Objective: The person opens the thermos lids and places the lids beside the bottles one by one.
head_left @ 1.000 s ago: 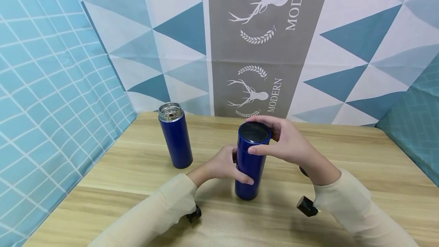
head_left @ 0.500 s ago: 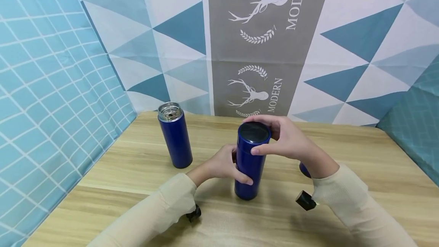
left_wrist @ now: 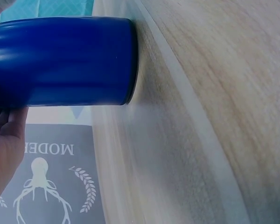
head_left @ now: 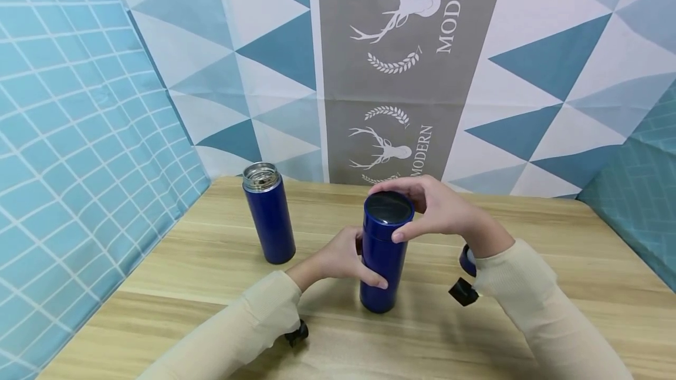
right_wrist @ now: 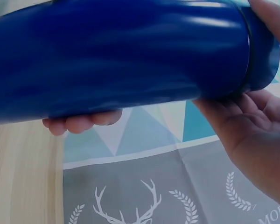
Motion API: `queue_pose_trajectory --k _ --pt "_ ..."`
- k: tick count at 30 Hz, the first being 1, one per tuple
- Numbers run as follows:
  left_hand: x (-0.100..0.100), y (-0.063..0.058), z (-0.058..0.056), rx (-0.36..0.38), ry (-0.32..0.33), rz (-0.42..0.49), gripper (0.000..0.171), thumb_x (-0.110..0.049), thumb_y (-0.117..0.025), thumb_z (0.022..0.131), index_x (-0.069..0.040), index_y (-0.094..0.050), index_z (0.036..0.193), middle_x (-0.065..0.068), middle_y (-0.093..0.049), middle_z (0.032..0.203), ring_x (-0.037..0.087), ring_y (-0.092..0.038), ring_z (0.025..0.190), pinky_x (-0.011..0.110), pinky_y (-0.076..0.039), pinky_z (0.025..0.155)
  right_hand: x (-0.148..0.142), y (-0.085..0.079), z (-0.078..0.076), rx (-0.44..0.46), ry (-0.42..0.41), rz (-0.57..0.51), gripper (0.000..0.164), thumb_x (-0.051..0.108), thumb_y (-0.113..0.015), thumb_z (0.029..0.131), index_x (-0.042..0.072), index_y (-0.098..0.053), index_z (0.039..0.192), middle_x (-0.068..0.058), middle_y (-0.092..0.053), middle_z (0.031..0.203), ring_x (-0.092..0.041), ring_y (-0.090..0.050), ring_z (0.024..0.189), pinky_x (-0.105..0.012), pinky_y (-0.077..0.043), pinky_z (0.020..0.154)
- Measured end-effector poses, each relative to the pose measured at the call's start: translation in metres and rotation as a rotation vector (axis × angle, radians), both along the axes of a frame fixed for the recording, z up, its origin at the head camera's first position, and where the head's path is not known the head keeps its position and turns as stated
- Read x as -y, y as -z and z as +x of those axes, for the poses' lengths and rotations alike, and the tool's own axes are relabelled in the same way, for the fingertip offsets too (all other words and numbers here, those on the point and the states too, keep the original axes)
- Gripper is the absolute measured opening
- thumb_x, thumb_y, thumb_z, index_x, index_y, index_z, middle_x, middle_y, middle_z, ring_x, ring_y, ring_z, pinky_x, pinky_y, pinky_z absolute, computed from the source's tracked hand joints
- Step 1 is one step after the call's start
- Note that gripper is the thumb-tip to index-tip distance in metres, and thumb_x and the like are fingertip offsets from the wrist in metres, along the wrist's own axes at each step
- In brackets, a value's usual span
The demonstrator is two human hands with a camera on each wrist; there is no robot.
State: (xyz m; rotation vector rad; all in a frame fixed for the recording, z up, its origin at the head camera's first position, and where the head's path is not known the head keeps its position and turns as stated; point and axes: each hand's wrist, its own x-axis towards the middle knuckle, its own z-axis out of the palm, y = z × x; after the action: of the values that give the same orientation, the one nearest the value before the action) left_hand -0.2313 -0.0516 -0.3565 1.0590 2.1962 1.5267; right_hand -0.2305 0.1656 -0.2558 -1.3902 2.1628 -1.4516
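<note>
A blue thermos (head_left: 381,265) stands upright on the wooden table, in front of me. My left hand (head_left: 342,255) grips its body from the left, thumb across the near side. Up top, my right hand (head_left: 442,211) holds the lid (head_left: 389,209), blue with a glossy black top, between thumb and fingers. In the right wrist view a thin seam separates the lid (right_wrist: 265,51) from the body. The left wrist view has the thermos base (left_wrist: 128,60) at the table surface. To the left, a second blue thermos (head_left: 271,221) stands uncapped, its steel mouth showing.
Partly hidden by my right wrist, a loose blue lid (head_left: 467,261) lies on the table (head_left: 570,263). Black wrist cameras (head_left: 463,292) hang under both sleeves. Patterned cloth (head_left: 391,87) backs the table, and blue checked cloth (head_left: 68,151) borders its left side.
My right hand has turned on the lid, the thumb sliding right along its rim and the wrist drawing inward. More of the loose lid shows. The left hand stays put on the body.
</note>
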Motion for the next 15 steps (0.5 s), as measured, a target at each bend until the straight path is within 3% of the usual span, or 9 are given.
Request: queue_pose_trajectory --k 7,15 --pt "-0.001 0.001 -0.001 0.009 0.0 0.0 0.058 -0.005 -0.086 0.061 -0.003 -0.063 0.114 0.016 -0.071 0.108 0.003 -0.066 0.088 0.023 -0.055 0.084 -0.001 -0.001 -0.009 -0.013 -0.101 -0.006 0.062 -0.002 -0.077 0.075 -0.005 -0.051 0.13 -0.008 -0.064 0.124 -0.026 -0.064 0.108 -0.032 -0.054 0.096" --pt "0.0 -0.001 -0.001 -0.001 -0.006 -0.013 0.058 -0.007 -0.086 0.062 -0.004 -0.063 0.115 0.015 -0.072 0.109 0.004 -0.066 0.089 0.023 -0.055 0.084 -0.001 -0.004 -0.017 0.025 -0.178 0.025 0.066 -0.001 -0.079 0.073 -0.003 -0.049 0.132 -0.006 -0.064 0.126 -0.034 -0.06 0.117 -0.041 -0.051 0.1"
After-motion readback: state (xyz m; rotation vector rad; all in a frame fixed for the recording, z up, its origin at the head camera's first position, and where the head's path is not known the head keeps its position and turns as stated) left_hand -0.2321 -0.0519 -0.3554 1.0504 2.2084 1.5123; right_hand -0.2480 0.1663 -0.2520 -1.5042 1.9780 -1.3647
